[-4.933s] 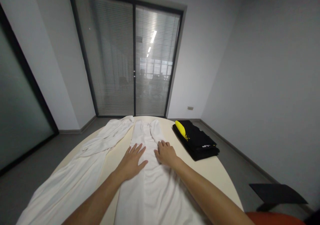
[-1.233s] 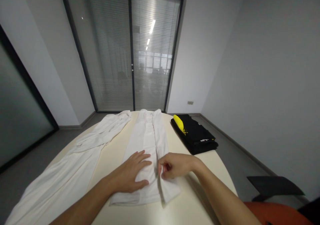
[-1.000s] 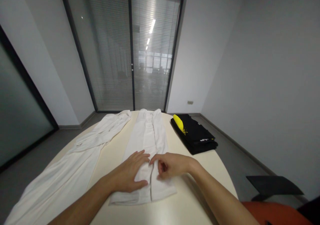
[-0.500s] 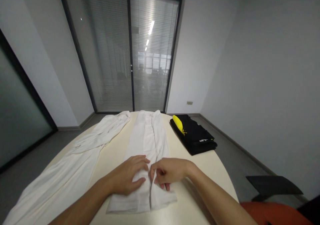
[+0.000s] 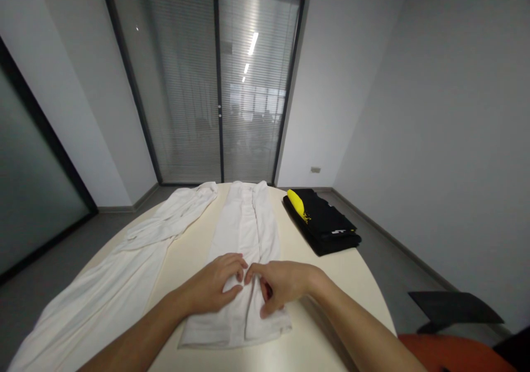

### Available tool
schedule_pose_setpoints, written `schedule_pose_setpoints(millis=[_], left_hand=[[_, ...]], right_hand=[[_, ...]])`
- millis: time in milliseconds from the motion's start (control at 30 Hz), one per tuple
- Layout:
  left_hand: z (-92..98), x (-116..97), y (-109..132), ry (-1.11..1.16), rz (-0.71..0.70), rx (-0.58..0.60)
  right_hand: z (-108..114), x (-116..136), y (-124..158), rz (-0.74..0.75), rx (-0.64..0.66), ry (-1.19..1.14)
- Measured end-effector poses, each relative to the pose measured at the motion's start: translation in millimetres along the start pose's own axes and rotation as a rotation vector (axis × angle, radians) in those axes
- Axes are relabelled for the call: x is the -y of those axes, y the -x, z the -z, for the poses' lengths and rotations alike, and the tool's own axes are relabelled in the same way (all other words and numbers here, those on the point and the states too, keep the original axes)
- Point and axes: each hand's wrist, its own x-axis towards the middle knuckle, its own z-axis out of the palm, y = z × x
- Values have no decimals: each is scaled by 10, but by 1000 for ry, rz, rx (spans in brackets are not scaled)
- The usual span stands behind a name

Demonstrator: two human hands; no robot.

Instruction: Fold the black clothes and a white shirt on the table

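A long white garment, folded into a strip, runs away from me down the middle of the table. My left hand rests on its near part, thumb and fingers apart, holding nothing. My right hand lies over the right edge of the same part, its index finger and thumb spread apart on the cloth. A lengthwise crease passes between the two hands towards the near hem. The right hand's other fingers are partly hidden beneath it.
Another white garment lies spread along the left of the table. Folded black clothing with a yellow patch sits at the right. An orange chair stands beyond the right edge.
My right thumb and index finger have moved apart. The fold near the hem has shifted slightly, and the view has moved a little.
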Motion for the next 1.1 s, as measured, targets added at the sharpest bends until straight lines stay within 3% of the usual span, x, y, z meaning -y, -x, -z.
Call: schedule_pose_setpoints(millis=[100, 200, 367, 633, 900, 967, 1100], left_hand=[[23, -61, -19, -5, -7, 10], [33, -102, -36, -30, -24, 46], [31, -1, -25, -95, -2, 62], [67, 99, 38, -155, -1, 46], [52, -111, -28, -68, -95, 96], [58, -166, -44, -50, -97, 121], [82, -227, -59, 0, -77, 136]], right_hand=[[40, 52, 137, -72, 31, -8], [30, 136, 257, -167, 35, 135], [-65, 220, 246, -220, 29, 334], [51, 1, 232, -30, 86, 19], [-40, 105, 157, -99, 303, -128], [-29, 103, 152, -72, 246, -100], [62, 43, 172, -40, -15, 78]])
